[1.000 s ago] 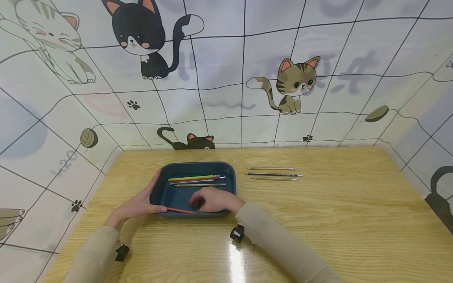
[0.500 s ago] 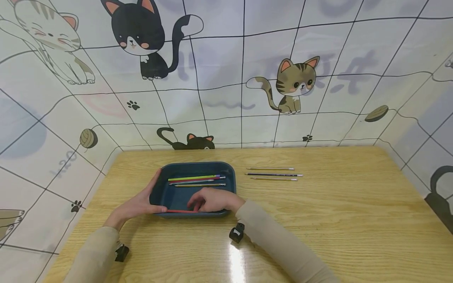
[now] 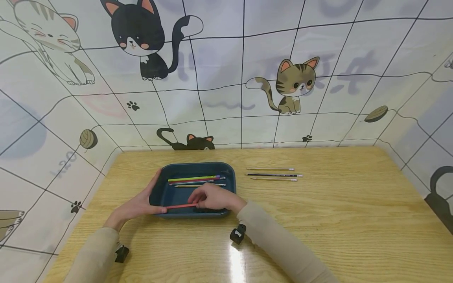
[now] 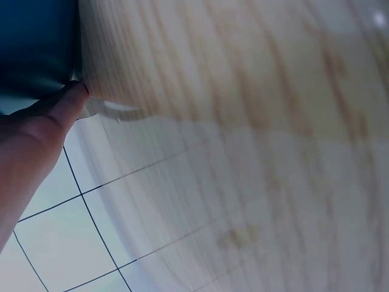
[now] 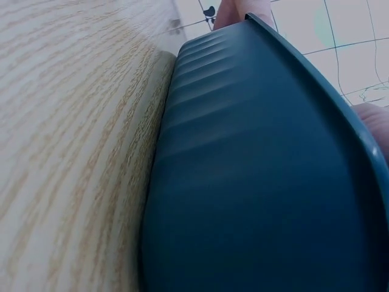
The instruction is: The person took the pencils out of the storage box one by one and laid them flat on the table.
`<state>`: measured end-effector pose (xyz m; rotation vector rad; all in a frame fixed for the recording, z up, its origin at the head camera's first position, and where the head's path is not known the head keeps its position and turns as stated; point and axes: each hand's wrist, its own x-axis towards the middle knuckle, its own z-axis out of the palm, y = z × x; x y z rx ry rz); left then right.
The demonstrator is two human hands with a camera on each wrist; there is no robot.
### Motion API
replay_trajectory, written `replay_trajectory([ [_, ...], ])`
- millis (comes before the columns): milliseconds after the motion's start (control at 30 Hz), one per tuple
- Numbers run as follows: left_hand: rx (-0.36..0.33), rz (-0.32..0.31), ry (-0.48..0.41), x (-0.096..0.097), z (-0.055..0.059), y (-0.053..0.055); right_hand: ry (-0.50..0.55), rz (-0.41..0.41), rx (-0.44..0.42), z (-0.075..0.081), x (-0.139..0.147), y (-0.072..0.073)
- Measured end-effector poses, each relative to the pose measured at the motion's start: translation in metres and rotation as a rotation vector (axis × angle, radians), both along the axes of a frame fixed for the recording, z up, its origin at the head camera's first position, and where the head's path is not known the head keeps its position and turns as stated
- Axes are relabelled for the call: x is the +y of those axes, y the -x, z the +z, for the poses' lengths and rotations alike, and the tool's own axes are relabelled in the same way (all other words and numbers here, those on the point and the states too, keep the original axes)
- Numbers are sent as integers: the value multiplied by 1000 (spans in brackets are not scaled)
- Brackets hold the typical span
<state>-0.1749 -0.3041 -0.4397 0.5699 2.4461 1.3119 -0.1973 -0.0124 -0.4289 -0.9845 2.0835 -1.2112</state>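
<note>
A dark blue tray point(image 3: 196, 215) stands on the table. My left hand point(image 3: 139, 200) holds it by the left end, with the thumb over the near left corner and the fingers along the left side. Inside, my right hand point(image 3: 212, 197) pinches one end of a red pencil point(image 3: 181, 206), whose other end lies by my left thumb. Behind the right hand, several pencils point(image 3: 194, 178) lie side by side in the tray. In the right wrist view the tray's outer wall point(image 5: 261, 164) hides most of the right hand.
Three pencils point(image 3: 274, 174) lie roughly parallel on the wooden table point(image 3: 339, 212), right of the tray. A cloth printed with cats point(image 3: 223, 78) hangs behind the table and along its sides.
My right hand has taken hold of the red pencil and lifted its right end off the tray's near side. My left hand and the tray have stayed in place.
</note>
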Motion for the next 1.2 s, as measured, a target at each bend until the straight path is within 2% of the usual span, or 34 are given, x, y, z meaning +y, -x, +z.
replay_trajectory([
  [167,-11,2,-14,0,0,0,-9,-14,81,5,2,0],
  [333,-17,5,-18,0,-2,1,-12,-49,112,14,8,3],
  [667,-7,9,-8,0,-2,0,30,-100,141,30,29,3],
  [1033,12,-5,-15,1,-1,-1,72,-172,120,33,71,4],
  [1200,8,-1,-17,0,-2,0,82,-207,144,36,89,5],
])
